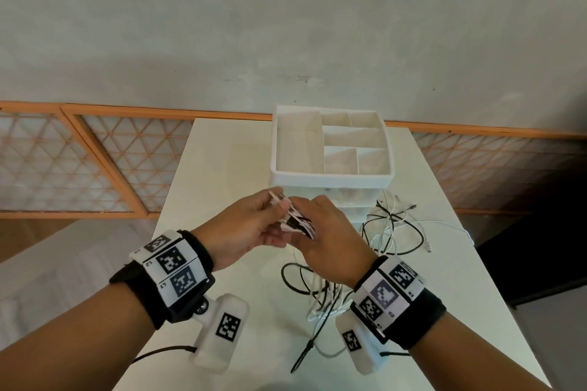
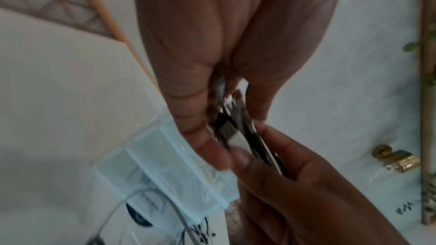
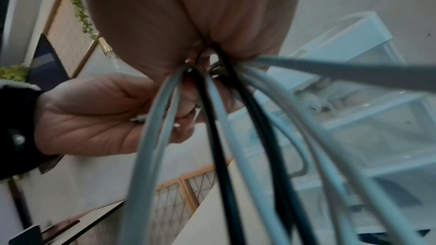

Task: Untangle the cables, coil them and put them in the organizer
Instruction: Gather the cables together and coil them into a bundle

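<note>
1. A bunch of cable plug ends [image 1: 293, 217] is pinched between both hands above the white table [image 1: 476, 279], just at 6 o'clock of the organizer [image 1: 332, 149].
2. Left hand [image 1: 246, 232] – fingers curled, plug tips held at thumb and fingertips.
3. Right hand [image 1: 330, 238] – closed round the same bunch; white and black cables [image 3: 212, 137] are seen hanging from its grip.
4. Remaining tangle [image 1: 392, 228] is spread on the table at 4 o'clock of the organizer; further loops [image 1: 317, 295] lie under the right wrist.
5. Organizer compartments are seen holding no cable.

One organizer [image 1: 330, 173] with six top compartments, two hands, one cable tangle [image 1: 386, 232].
</note>
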